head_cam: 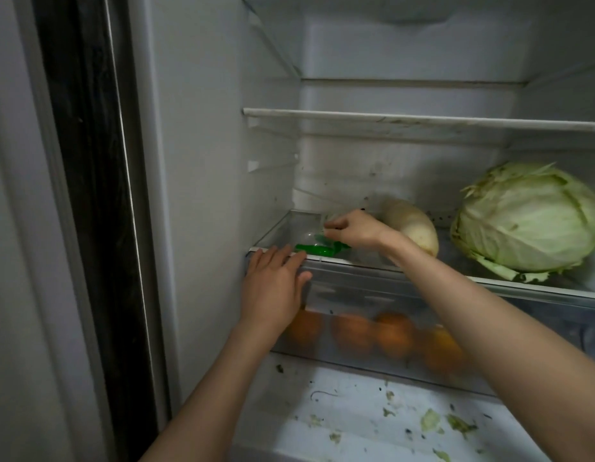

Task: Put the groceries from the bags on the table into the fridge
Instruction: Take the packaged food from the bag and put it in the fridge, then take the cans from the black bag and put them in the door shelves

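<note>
I look into an open fridge. On the glass shelf (489,281) lie a white radish (413,225) and a pale green cabbage (529,221). At the shelf's left end lies a green item in clear plastic wrap (314,249). My right hand (356,230) reaches over it, fingers curled and pinching the wrap. My left hand (276,288) rests with straight fingers on the shelf's front edge, just left of the green item. Several oranges (353,331) show through the clear drawer (523,328) below.
Two bare shelves (423,120) sit above. The fridge's left wall (206,195) stands close to my left hand. Leaf scraps litter the white surface (373,411) under the drawer. A dark door seal (89,195) runs down the left.
</note>
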A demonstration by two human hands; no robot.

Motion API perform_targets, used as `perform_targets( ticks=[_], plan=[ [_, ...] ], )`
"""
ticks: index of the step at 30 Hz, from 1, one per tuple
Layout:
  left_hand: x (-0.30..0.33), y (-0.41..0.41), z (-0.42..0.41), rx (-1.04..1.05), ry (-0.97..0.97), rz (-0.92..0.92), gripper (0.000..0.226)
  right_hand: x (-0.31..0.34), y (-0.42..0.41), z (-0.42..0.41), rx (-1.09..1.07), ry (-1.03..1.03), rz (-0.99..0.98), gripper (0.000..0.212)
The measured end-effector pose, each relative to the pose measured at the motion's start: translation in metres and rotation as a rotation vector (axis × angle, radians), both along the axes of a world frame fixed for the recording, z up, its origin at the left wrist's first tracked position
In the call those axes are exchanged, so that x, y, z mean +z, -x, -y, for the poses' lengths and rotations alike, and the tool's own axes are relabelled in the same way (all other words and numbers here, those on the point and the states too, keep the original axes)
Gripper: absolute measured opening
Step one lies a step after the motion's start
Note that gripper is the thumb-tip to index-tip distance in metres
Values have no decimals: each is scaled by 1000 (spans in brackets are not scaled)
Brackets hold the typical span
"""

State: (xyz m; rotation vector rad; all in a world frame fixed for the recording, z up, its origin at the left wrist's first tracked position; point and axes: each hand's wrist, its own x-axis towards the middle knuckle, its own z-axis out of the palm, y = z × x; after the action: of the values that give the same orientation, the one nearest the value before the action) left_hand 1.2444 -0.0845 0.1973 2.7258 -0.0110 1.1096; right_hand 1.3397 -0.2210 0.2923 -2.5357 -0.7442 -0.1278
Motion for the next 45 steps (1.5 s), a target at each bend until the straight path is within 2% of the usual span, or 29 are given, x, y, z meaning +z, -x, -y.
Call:
perform_targets(
  ticks=[4, 7, 11, 16, 20, 23, 27, 31, 37, 45],
  plan=[
    [2, 1, 0, -16, 1, -18, 39, -11, -5, 0, -21, -5, 118, 42],
    [5, 3, -1, -7, 0, -60, 43, -12, -2, 4, 0, -16, 81, 41],
    [12, 7, 4, 35, -25, -146, 45, -11, 18, 7, 4, 124, 74, 44],
    [17, 15, 7, 93, -91, -277, 49, -29, 60, 24, 31, 201, 201, 51],
    [8, 49, 30, 133, 31, -338, 55, -55, 97, 53, 25, 147, 303, 55],
    [-11, 91, 47, 107, 86, -317, 57, -78, 132, 74, 32, 96, 332, 56],
    [-48, 164, 61, 78, 66, -230, 58, -106, 183, 86, 53, -17, 228, 57],
    [-94, 241, 70, 98, 124, -238, 55, -141, 243, 79, 170, -77, 159, 56],
    [-164, 352, 53, 281, 161, -466, 58, -206, 338, 54, 312, -21, -17, 59],
    [-202, 541, 1, 573, 286, -551, 54, -261, 493, -28, 590, 80, -140, 57]
  ],
)
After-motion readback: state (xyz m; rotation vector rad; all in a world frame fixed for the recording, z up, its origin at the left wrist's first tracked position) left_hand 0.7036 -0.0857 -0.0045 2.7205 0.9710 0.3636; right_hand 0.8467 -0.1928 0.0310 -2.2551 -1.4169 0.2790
